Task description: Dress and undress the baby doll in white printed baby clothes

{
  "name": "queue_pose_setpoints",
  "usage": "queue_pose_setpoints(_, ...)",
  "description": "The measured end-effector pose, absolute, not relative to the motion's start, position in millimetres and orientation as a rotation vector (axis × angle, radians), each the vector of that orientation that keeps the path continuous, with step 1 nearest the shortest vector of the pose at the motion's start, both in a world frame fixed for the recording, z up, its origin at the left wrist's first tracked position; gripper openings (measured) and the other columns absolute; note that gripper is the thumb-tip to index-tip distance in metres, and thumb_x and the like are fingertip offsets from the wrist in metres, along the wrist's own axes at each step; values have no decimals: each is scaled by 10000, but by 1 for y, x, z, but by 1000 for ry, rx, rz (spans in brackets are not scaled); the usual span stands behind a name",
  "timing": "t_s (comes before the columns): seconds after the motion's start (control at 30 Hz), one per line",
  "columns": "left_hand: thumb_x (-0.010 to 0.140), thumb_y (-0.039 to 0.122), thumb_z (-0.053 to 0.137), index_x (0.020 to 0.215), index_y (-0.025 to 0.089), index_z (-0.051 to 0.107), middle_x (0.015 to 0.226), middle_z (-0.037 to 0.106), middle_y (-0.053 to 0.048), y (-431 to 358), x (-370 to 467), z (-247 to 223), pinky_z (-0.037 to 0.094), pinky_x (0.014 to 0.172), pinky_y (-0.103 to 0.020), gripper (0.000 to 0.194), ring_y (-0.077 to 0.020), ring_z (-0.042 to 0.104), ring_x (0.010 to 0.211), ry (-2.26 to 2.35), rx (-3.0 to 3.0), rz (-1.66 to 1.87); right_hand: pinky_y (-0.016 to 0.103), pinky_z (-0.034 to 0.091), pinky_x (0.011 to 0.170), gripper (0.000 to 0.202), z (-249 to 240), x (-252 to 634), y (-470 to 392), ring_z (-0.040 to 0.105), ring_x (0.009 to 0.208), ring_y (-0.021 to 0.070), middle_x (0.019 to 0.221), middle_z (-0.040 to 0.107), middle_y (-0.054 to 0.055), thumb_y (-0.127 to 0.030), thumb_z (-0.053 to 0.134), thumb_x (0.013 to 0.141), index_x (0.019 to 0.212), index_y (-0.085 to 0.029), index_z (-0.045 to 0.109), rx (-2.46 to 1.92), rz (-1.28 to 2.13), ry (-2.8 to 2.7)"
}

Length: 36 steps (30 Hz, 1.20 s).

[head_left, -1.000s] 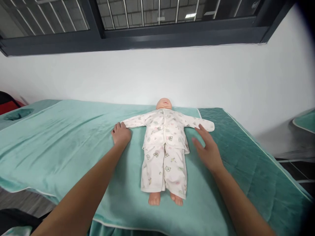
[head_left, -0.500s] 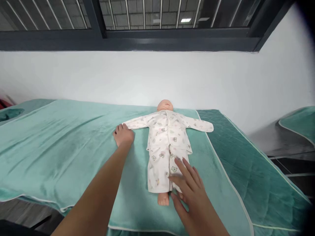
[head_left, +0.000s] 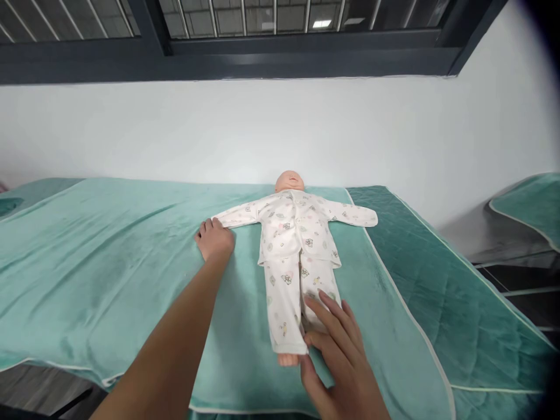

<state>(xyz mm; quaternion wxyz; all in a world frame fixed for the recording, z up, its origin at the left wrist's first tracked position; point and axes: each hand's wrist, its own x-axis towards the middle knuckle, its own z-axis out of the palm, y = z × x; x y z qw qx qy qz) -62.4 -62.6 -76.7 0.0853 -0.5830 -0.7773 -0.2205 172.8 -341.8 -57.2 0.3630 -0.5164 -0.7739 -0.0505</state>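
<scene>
Head view shows you the doll [head_left: 289, 182] lying face-up near the middle of the pale green sheet [head_left: 131, 262], its head at 12 o'clock and its legs towards you at 6. It wears a white printed top [head_left: 297, 227] and matching trousers [head_left: 282, 303], sleeves reaching out to 9 and 3 o'clock. Your right hand [head_left: 339, 344] is at 5 o'clock, thumb and forefinger pinching the inner corner of a trouser cuff, just by the visible foot [head_left: 287, 360], with the other fingers spread over the other leg. Your left hand [head_left: 214, 238] rests at 9 o'clock, fingertips touching the sleeve end; you can't tell whether they grip it. Further out, a darker quilted cover [head_left: 420, 291] lies at 3 to 4 o'clock, and beyond the doll's head stand the white wall [head_left: 245, 128] and dark window frame [head_left: 262, 64].
</scene>
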Motion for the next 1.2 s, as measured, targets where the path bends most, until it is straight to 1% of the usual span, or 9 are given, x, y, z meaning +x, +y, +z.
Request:
queue_pose_setpoints(0.1, 918, 231, 334, 1356, 128, 520, 1420, 543, -164, -63, -61, -75, 335, 1060, -510, 487, -305, 405, 1364, -2305, -1740, -661, 556, 264, 1148, 202, -55, 174, -347, 315, 1446, 302, 1452, 506, 82, -90, 561, 815, 969, -222, 555, -1272, -111, -1983)
queue_pose_setpoints(0.23, 911, 224, 348, 1327, 131, 535, 1405, 549, -164, -65, -60, -73, 339, 1055, -508, 465, -301, 413, 1354, -2301, -1743, -672, 542, 323, 1119, 192, -58, 175, -351, 317, 1444, 300, 1460, 499, 84, -101, 569, 845, 993, -224, 565, -1306, -109, -1984)
queue_pose_setpoints(0.47, 914, 220, 333, 1294, 145, 550, 1377, 562, -167, -66, -60, -72, 331, 1060, -495, 444, -300, 409, 1350, -2319, -1763, -667, 653, 282, 1080, 184, -70, 170, -355, 308, 1436, 372, 1523, 423, 105, -212, 585, 871, 1055, -228, 579, -1567, -219, -1917)
queue_pose_setpoints(0.63, 916, 223, 323, 1302, 149, 544, 1431, 523, -163, -66, -60, -72, 320, 1067, -503, 450, -303, 395, 1365, -2329, -1774, -667, 658, 263, 1100, 112, -67, 166, -354, 291, 1450, 364, 1516, 442, 76, -148, 536, 891, 950, -233, 580, -1582, -204, -1846)
queue_pose_setpoints(0.83, 917, 221, 332, 1279, 141, 562, 1415, 541, -169, -67, -60, -73, 329, 1056, -493, 436, -302, 414, 1346, -2311, -1764, -667, 619, 253, 1135, 105, -60, 165, -359, 340, 1430, 339, 1495, 468, 56, -144, 585, 849, 894, -238, 578, -1438, -194, -1891)
queue_pose_setpoints(0.9, 918, 221, 331, 1280, 145, 561, 1418, 539, -167, -67, -60, -73, 330, 1056, -493, 436, -301, 415, 1344, -2309, -1762, -669, 588, 296, 1123, 121, -62, 165, -359, 366, 1417, 329, 1492, 473, 69, -146, 578, 857, 939, -233, 595, -1459, -192, -1858)
queue_pose_setpoints(1.0, 916, 224, 335, 1269, 148, 567, 1413, 543, -161, -66, -60, -74, 333, 1056, -496, 429, -300, 415, 1343, -2310, -1758, -672, 557, 326, 1119, 335, -64, 166, -358, 381, 1414, 311, 1498, 473, 87, -123, 532, 878, 1194, -217, 592, -1484, -206, -1832)
queue_pose_setpoints(1.07, 913, 222, 341, 1253, 145, 575, 1393, 555, -162, -66, -60, -74, 336, 1054, -497, 419, -302, 422, 1336, -2306, -1758, -678, 557, 253, 1169, 479, -64, 167, -357, 370, 1427, 297, 1486, 500, 59, -101, 507, 875, 1340, -217, 534, -1453, -222, -1935)
queue_pose_setpoints(1.2, 915, 214, 336, 1247, 153, 575, 1377, 559, -168, -67, -59, -73, 334, 1052, -493, 413, -302, 421, 1334, -2311, -1760, -672, 508, 38, 1248, 526, -62, 168, -358, 424, 1401, 259, 1391, 604, -1, -84, 505, 848, 1359, -204, 543, -1309, -231, -2168)
